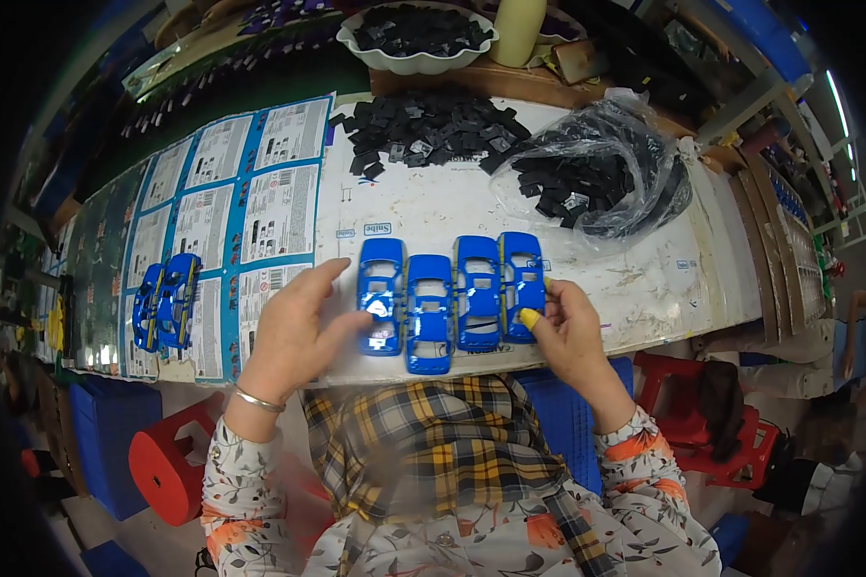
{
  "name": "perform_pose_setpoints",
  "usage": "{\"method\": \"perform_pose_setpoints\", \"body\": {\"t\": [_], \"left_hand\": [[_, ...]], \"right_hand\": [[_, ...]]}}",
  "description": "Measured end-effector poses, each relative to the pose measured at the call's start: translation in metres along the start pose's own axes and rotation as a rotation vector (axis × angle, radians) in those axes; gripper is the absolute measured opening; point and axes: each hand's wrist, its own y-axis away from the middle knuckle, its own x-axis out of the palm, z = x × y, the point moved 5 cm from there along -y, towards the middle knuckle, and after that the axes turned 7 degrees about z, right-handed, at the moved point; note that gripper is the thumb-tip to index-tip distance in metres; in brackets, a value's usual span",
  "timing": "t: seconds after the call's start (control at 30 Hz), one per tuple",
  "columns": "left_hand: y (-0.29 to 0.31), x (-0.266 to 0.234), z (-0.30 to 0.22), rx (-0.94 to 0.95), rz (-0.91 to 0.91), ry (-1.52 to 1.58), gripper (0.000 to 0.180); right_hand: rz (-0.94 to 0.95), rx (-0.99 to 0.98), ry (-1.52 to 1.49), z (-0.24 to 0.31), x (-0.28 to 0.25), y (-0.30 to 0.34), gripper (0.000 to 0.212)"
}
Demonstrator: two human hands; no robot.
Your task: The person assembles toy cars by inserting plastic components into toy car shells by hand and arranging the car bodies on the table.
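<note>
Several blue toy car bodies stand side by side in a row near the front edge of the white table. My left hand (pixel 303 327) is beside the leftmost car body (pixel 381 298), fingers spread, its thumb tip at the car's side. At the other end, my right hand (pixel 570 332) grips the rightmost car body (pixel 522 288) between thumb and fingers. Something yellow is wrapped round the right thumb. Between them are two more, a car body (pixel 428 313) set slightly nearer me and another car body (pixel 478 293). Their undersides are hidden.
Two blue toy cars (pixel 171 301) lie on printed card sheets (pixel 279 207) at the left. Behind the row are a heap of small black plastic pieces (pixel 433 130), a clear bag (pixel 635 183) of similar pieces and a white scalloped bowl (pixel 419 62). Red stools (pixel 173 462) stand below.
</note>
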Motion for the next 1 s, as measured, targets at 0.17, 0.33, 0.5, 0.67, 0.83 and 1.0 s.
{"method": "perform_pose_setpoints", "body": {"t": [0.17, 0.33, 0.5, 0.67, 0.83, 1.0], "left_hand": [[-0.002, 0.004, 0.013, -0.025, -0.028, -0.067, 0.050], [0.011, -0.011, 0.032, -0.108, -0.160, -0.160, 0.050], [0.027, -0.015, 0.041, -0.160, -0.241, -0.199, 0.046], [0.029, -0.015, 0.046, -0.197, -0.263, -0.071, 0.043], [0.029, -0.010, 0.057, -0.134, -0.311, -0.011, 0.041], [0.031, -0.008, 0.056, -0.088, -0.378, -0.054, 0.041]], "right_hand": [[0.126, -0.117, 0.071, 0.038, 0.033, -0.004, 0.037], [0.275, -0.198, 0.079, 0.055, 0.054, -0.020, 0.040], [0.339, -0.387, 0.236, 0.060, 0.039, -0.042, 0.024], [0.060, -0.295, 0.434, 0.051, -0.015, -0.084, 0.021], [0.072, -0.293, 0.944, 0.031, -0.018, -0.102, 0.011], [-0.044, -0.438, 0.772, 0.047, -0.046, -0.073, 0.006]]}}
